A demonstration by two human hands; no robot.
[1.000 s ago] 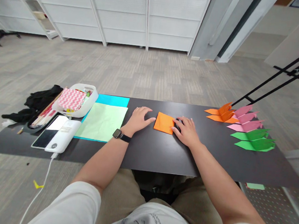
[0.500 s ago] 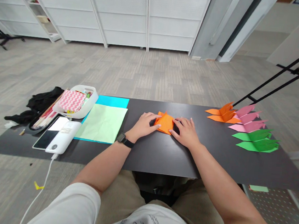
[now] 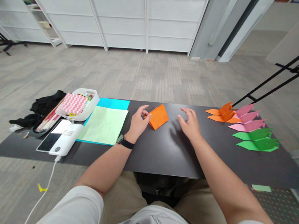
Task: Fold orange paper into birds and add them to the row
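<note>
A folded orange paper [image 3: 159, 117] lies turned like a diamond near the middle of the dark table [image 3: 158, 155]. My left hand [image 3: 139, 121], with a watch on its wrist, pinches the paper's left corner between thumb and fingers. To the right of the paper, my right hand [image 3: 190, 123] is raised a little above the table, its fingers apart and nothing in them. A gap separates it from the paper.
Folded birds in orange [image 3: 225, 113], pink [image 3: 248, 120] and green [image 3: 258, 141] stand on the right. Light green sheets [image 3: 104, 125] lie over blue ones at left, beside a white basket [image 3: 93, 102], a white power bank [image 3: 66, 139] and a phone [image 3: 46, 143].
The orange paper has turned and shifted slightly left. My right hand has let go of it and moved up and right. My left hand has moved slightly left with the paper's corner.
</note>
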